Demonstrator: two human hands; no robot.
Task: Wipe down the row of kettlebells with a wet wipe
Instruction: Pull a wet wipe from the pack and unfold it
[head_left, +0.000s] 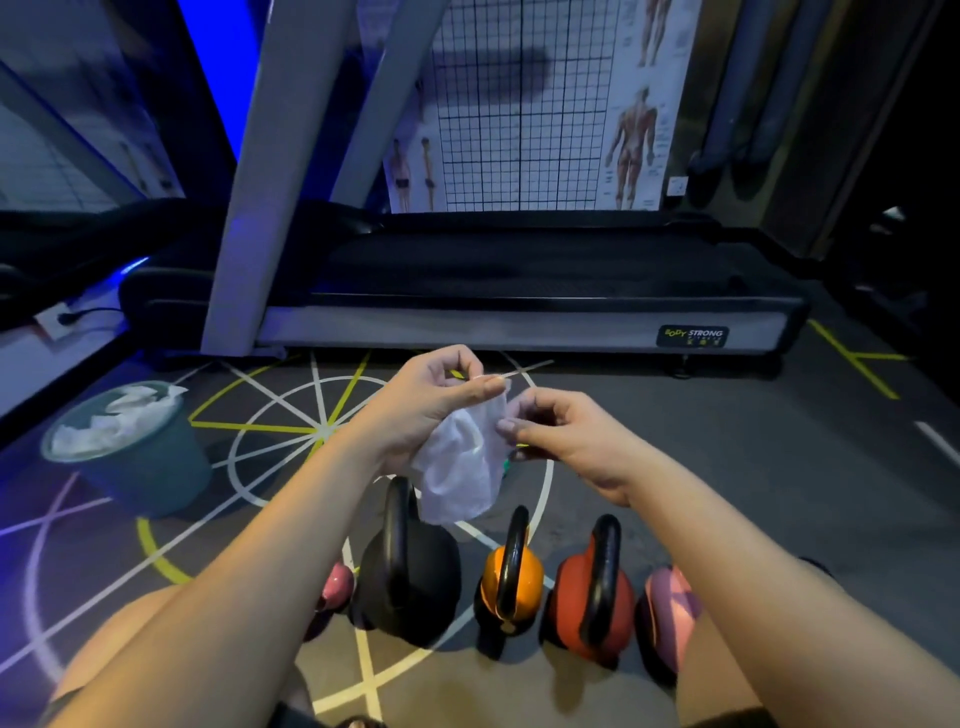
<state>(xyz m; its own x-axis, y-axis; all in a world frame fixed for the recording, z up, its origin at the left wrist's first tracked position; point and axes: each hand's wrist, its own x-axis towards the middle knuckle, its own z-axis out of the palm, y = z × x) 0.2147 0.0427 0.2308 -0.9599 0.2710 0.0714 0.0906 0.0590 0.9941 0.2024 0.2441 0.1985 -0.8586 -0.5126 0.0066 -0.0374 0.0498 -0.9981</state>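
Observation:
A white wet wipe (462, 467) hangs in the air between my two hands, above the kettlebells. My left hand (431, 400) pinches its top edge with thumb and forefinger. My right hand (566, 436) pinches its right side. Below on the floor runs the row: a small pink kettlebell (336, 584) half hidden by my left arm, a big black kettlebell (410, 571), an orange kettlebell (511, 577), a red kettlebell (592, 597), and a pink-purple kettlebell (667, 608) partly behind my right arm.
A teal waste bin (156, 467) holding crumpled white wipes stands on the floor at the left. A treadmill (519, 312) spans the back, close behind the hands. The grey floor (727, 467) carries white and yellow line markings. My knees show at the bottom corners.

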